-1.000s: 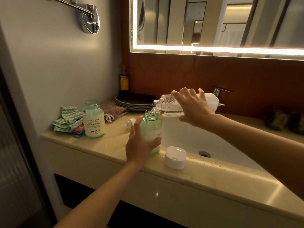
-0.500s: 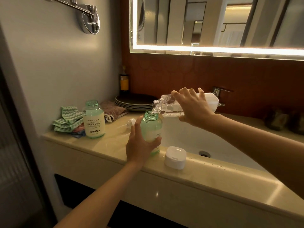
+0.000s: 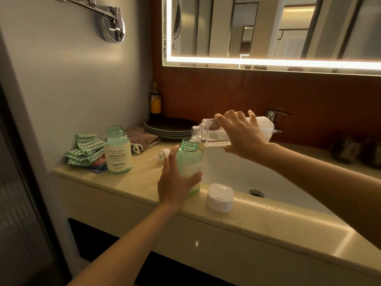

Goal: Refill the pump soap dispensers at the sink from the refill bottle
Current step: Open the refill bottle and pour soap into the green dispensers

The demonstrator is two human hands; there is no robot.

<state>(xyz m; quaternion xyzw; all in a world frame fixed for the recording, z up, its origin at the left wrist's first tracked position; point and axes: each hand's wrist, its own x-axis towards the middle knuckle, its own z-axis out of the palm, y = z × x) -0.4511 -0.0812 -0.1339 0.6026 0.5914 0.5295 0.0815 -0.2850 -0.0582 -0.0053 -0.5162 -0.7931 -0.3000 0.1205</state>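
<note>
My left hand (image 3: 175, 182) grips a green soap dispenser bottle (image 3: 190, 159), uncapped and upright on the counter's front edge beside the sink (image 3: 237, 172). My right hand (image 3: 243, 137) holds the clear refill bottle (image 3: 210, 133) tipped almost level, its mouth over the green bottle's neck, and clear liquid runs into it. A second uncapped green dispenser (image 3: 118, 150), labelled Fresh Foam, stands to the left on the counter. A white pump head (image 3: 164, 152) lies between the two green bottles. The refill bottle's white cap (image 3: 219, 198) sits on the rim in front of the sink.
Folded cloths (image 3: 86, 150) lie by the left wall, and a stack of dark plates (image 3: 169, 127) and a dark bottle (image 3: 155, 102) stand in the back corner. The tap (image 3: 273, 116) is behind my right hand. Dark objects sit at far right (image 3: 350, 148).
The refill bottle has tilted slightly further as the liquid keeps pouring. Both hands stay where they were.
</note>
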